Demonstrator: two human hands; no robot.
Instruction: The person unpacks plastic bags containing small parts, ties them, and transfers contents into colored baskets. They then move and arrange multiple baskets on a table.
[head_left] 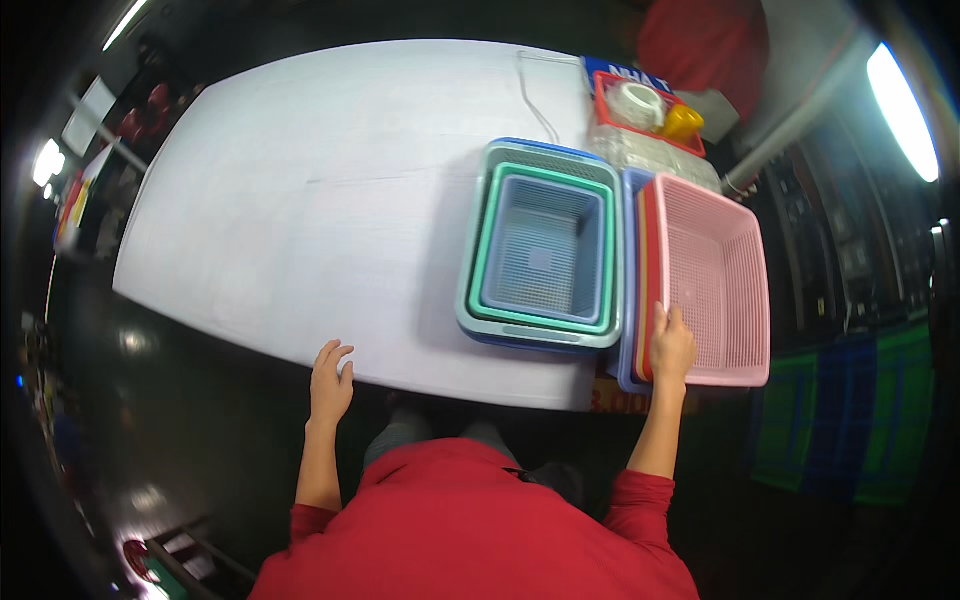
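My right hand (673,350) is closed on the near left part of the rim of a pink plastic basket (745,280). This basket is tilted, its open side facing me, at the table's right end. Red, orange and blue basket edges show in a stack against its left side. Just left of that stack sits a nest of baskets: a grey-green one (472,270) outermost, a green one (488,225) within it, and a blue one (540,255) innermost. My left hand (331,385) hovers at the table's front edge, fingers apart and holding nothing.
The white-covered table (290,220) stretches left and away. At its far right corner a red basket (603,100) holds a white roll (635,104) and a yellow object (683,122), beside clear plastic-wrapped goods (645,152). A pale pole (790,125) rises behind the right end.
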